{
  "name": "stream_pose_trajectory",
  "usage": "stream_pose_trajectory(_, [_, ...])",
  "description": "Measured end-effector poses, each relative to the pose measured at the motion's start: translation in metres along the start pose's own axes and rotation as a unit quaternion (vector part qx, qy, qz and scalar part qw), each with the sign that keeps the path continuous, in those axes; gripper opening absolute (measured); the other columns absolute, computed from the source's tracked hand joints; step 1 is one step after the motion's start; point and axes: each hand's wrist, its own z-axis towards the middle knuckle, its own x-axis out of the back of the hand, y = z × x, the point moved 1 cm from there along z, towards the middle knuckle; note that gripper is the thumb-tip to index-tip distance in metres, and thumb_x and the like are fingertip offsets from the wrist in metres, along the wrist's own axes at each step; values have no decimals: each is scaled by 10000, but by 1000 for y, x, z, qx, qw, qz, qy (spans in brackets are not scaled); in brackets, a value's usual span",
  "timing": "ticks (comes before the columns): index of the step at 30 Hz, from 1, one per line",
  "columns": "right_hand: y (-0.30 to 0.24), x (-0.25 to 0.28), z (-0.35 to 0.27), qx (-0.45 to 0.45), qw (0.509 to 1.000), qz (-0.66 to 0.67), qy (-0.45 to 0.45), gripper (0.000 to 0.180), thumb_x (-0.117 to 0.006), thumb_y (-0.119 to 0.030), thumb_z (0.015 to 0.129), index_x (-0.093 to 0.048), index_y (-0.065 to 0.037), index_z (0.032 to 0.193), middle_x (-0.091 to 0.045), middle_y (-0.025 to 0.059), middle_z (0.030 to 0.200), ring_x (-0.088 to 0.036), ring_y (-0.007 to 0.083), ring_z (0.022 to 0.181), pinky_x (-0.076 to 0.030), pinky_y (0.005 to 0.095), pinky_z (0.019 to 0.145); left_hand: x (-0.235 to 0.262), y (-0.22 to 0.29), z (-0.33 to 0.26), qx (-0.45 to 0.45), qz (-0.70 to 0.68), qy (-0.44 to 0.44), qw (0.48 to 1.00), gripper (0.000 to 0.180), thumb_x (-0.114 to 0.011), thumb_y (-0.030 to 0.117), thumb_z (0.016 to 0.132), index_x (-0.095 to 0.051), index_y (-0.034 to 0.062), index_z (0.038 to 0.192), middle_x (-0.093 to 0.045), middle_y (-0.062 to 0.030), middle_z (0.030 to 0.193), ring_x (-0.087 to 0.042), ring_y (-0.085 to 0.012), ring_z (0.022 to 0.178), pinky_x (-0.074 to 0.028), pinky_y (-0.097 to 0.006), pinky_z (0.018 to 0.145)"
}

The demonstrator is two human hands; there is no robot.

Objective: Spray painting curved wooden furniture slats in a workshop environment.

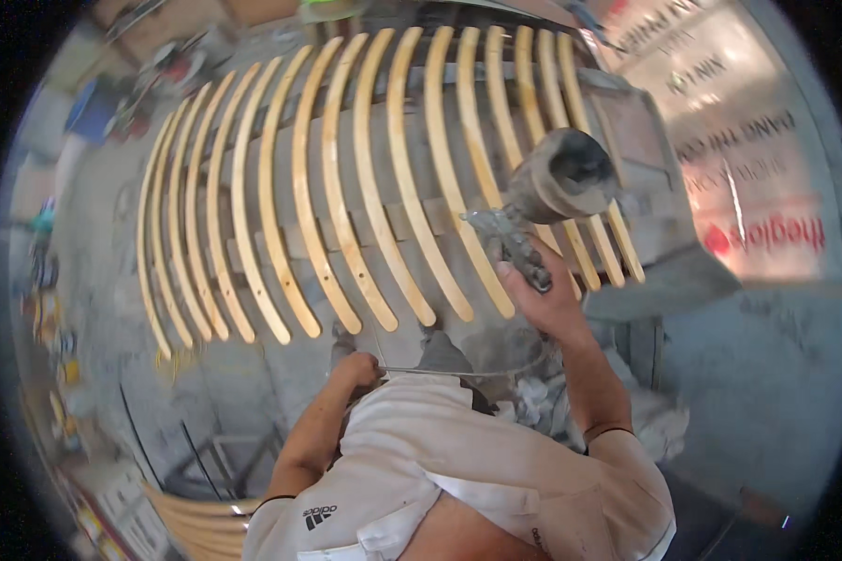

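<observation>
My right hand [547, 294] is wrapped round the handle of a spray gun [507, 238], which has a large dark cup [566, 178] on top. The gun is held over the right part of a row of curved, pale wooden slats [351, 251]. These lie side by side with gaps between them, and some show small dark holes near their near ends. My left hand [351, 374] is closed at waist height on a thin hose [440, 373]. This hose runs across my front toward the right; its far end is hard to follow.
More curved wooden slats [192, 524] lie at the lower left. Crumpled plastic sheeting [660, 421] is beside me on the right. A shiny printed banner [739, 140] covers the far right side. A blue container [91, 112] and blurred clutter stand at the far left.
</observation>
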Motion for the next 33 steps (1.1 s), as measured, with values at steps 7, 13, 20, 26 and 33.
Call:
stream_pose_trajectory(7, [47, 52, 56, -125, 977, 121, -122, 225, -645, -162, 891, -624, -25, 1068, -574, -22, 769, -514, 68, 678, -428, 239, 614, -31, 94, -20, 222, -105, 48, 968, 421, -621, 490, 840, -702, 141, 1062, -673, -142, 1114, -641, -324, 1048, -522, -456, 875])
stream_pose_trajectory(13, [57, 89, 97, -139, 974, 128, -126, 235, -663, -207, 882, -640, -54, 1058, -615, -18, 783, -522, 57, 562, -423, 218, 455, -60, 109, -6, 316, -186, 118, 923, 309, -579, 354, 881, -693, 131, 1061, -669, -153, 1118, -637, -329, 1055, -522, -455, 866])
stream_pose_trajectory(20, [60, 125, 149, -44, 992, 76, -94, 283, -710, -248, 850, -639, -45, 1034, -637, -10, 813, -573, 77, 689, -473, 238, 596, -89, 56, -40, 453, -247, 210, 831, 283, -573, 278, 879, -672, 113, 1086, -658, -175, 1133, -626, -348, 1070, -514, -449, 884])
stream_pose_trajectory(26, [77, 106, 163, -41, 994, 66, -77, 251, -684, -277, 869, -628, -57, 977, -645, -4, 802, -518, 68, 539, -434, 249, 436, -115, 57, -109, 545, -260, 278, 747, 307, -566, 247, 883, -640, 102, 1143, -654, -177, 1120, -622, -340, 1076, -517, -447, 870])
stream_pose_trajectory(33, [84, 38, 157, -14, 990, 69, -122, 173, -671, -238, 891, -653, -81, 963, -643, -33, 804, -516, 37, 574, -383, 211, 441, -209, 120, -110, 444, -351, 303, 767, 333, -590, 322, 888, -697, 38, 1026, -686, -206, 989, -650, -361, 960, -512, -442, 840])
